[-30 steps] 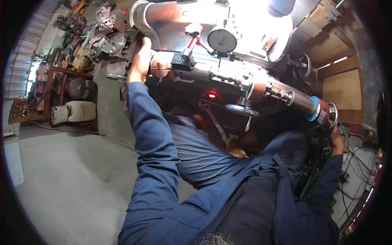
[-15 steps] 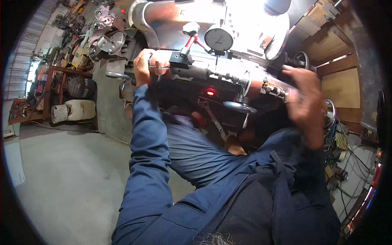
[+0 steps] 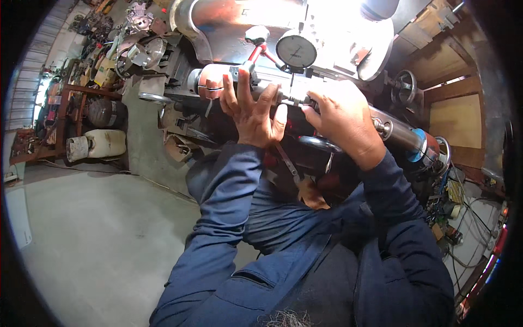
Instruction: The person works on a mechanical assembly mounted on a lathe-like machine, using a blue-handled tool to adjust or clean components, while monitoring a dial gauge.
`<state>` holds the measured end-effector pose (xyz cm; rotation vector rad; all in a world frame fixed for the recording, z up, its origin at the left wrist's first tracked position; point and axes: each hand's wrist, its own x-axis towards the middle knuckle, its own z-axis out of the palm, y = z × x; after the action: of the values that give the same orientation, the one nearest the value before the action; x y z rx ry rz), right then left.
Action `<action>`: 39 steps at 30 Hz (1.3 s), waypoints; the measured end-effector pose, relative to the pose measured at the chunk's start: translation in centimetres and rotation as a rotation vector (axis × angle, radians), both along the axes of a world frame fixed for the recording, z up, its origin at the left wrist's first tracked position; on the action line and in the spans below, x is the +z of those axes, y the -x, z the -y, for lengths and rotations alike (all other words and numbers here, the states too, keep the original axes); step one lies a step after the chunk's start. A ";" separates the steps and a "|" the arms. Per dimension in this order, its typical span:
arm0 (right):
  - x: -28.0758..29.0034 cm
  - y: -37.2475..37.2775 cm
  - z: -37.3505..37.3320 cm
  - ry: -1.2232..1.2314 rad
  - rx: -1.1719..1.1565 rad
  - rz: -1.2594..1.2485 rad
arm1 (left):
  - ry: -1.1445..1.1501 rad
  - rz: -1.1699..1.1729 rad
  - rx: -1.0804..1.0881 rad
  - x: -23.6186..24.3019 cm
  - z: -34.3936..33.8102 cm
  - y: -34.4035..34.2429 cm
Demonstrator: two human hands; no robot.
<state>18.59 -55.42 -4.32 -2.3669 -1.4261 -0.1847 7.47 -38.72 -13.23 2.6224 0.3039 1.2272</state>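
Shaft [image 3: 294, 101], slim, stepped and metallic, shows as a short stretch between the two hands, at about one o'clock from the middle of my view; at twelve o'clock above it sits a round dial gauge [image 3: 296, 50], its thin stem pointing down at the metal. I judge the shaft rigid, fairly heavy for its girth and perhaps slippery if oiled, so I would take hold on a plain step, clear of the stem, which I take to be the fragile part. My left hand [image 3: 253, 119], at eight o'clock from the shaft, has its fingers spread wide, forefinger and thumb parted near the shaft's left stretch; whether they touch it I cannot tell from here. My right hand [image 3: 346, 117], between three and four o'clock, has thumb and forefinger closed on the shaft in what looks like a pinch, the other fingers hidden from me. A reddish block [image 3: 211, 76] stands between nine and ten o'clock, a metal handwheel [image 3: 320, 144] at five.
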 end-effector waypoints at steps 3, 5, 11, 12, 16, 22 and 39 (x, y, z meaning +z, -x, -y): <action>0.2 0.0 0.0 0.024 -0.002 -0.036 | -0.044 -0.003 0.037 -1.2 -0.4 -0.6; 0.3 0.0 0.0 0.041 -0.009 -0.036 | -0.051 -0.003 0.037 -1.5 -0.5 -0.7; 0.2 0.0 -0.2 0.039 -0.015 -0.061 | -0.108 0.040 0.069 -2.0 -0.9 -1.2; 0.2 0.0 -0.2 0.042 -0.015 -0.063 | -0.110 0.045 0.076 -2.0 -0.8 -1.2; -0.2 -0.2 0.3 -0.020 0.015 -0.060 | -0.167 0.329 0.089 1.8 -1.0 -0.6; 2.6 0.0 2.9 0.012 -0.012 -0.222 | 1.105 0.110 -0.224 4.7 -10.8 2.3; -3.6 -9.9 38.6 -0.253 -0.774 -0.528 | 1.754 0.605 -0.880 -3.8 -16.6 0.0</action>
<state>28.49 -93.98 -7.94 -2.3743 -0.2063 0.0640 7.43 -22.15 -17.07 0.6469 0.0058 0.6731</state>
